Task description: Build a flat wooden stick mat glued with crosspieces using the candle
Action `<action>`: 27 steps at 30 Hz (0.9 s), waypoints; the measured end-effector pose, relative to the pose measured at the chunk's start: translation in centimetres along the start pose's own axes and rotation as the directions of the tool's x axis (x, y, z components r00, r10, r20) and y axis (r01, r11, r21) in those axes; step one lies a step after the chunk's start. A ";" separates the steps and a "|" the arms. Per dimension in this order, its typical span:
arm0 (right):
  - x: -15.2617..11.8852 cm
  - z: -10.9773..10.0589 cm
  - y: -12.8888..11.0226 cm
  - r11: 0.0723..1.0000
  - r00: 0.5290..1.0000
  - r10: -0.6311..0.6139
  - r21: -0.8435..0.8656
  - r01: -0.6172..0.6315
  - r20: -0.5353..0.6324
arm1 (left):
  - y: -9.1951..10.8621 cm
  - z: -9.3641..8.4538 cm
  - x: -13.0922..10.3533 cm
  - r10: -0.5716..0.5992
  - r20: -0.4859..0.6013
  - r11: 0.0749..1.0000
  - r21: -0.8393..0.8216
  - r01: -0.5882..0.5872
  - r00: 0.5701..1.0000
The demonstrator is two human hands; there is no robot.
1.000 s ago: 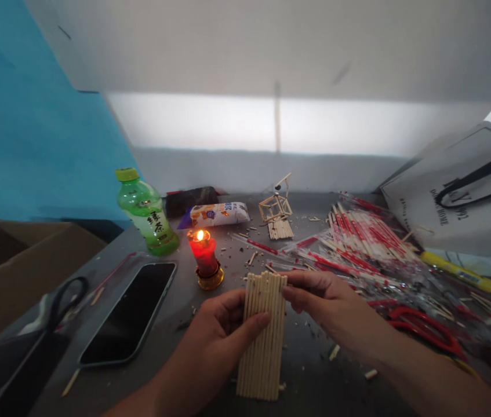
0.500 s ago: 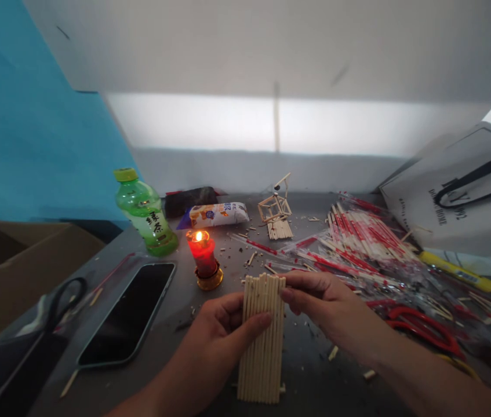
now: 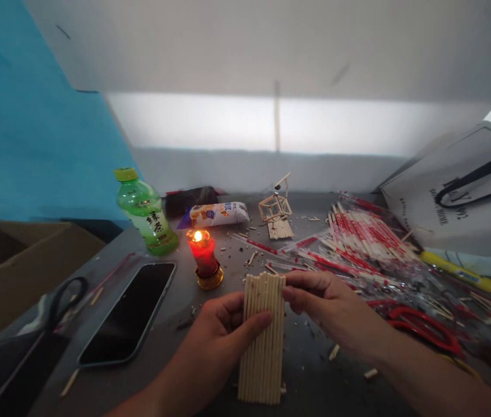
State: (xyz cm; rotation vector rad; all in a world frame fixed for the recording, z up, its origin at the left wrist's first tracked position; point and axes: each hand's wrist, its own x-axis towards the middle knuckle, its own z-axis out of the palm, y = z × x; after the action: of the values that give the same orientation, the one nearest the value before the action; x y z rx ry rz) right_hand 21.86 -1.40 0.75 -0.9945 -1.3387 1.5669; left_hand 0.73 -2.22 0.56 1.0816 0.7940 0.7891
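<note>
A flat panel of pale wooden sticks [image 3: 262,353] laid side by side is held up near the front of the table. My left hand [image 3: 223,336] is closed on its left edge, the thumb lying across the front face and the fingers behind. At the upper right corner, my right hand [image 3: 319,295] pinches the panel's edge between thumb and fingers. Short stick ends poke out at the panel's lower sides. Just beyond my left hand burns a red candle [image 3: 204,258] on a gold base. Farther back stands a small stick frame [image 3: 275,208] with a slatted piece in front.
To the left are a phone [image 3: 127,315], a green tea bottle [image 3: 147,217] and a cardboard box [image 3: 23,266]. A snack packet [image 3: 219,214] lies behind the candle. Red-and-white stick packets [image 3: 367,234], red-handled scissors [image 3: 428,327], a yellow tube [image 3: 458,271] and a paper bag [image 3: 462,185] fill the right.
Almost nothing differs. Both hands keep the same hold on the stick panel, and the candle flame has flickered slightly.
</note>
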 end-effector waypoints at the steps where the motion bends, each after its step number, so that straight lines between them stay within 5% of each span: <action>1: 0.0 -0.1 0.2 1.000 1.000 -0.002 0.017 0.002 -0.001 | -0.1 -0.1 0.0 0.001 0.001 1.000 0.005 -0.001 1.000; 9: 0.0 -0.6 -1.1 0.965 0.995 -0.094 -0.240 0.102 0.045 | -0.8 -0.5 0.1 -0.029 0.009 0.999 -0.024 0.029 1.000; 22: 0.1 -1.1 -0.2 0.997 0.999 0.033 -0.073 -0.031 0.029 | -0.5 -0.4 0.4 -0.039 -0.004 0.999 -0.012 0.039 0.999; 27: 0.3 -1.3 -0.1 0.985 0.999 0.042 -0.170 -0.043 -0.014 | -0.8 -0.6 0.7 -0.035 0.015 0.999 0.014 0.034 0.999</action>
State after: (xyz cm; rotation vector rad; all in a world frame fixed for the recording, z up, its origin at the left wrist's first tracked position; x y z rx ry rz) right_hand 23.01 -0.66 0.71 -1.1404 -1.4719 1.4953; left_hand 0.66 -1.62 -0.50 1.0822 0.8042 0.7463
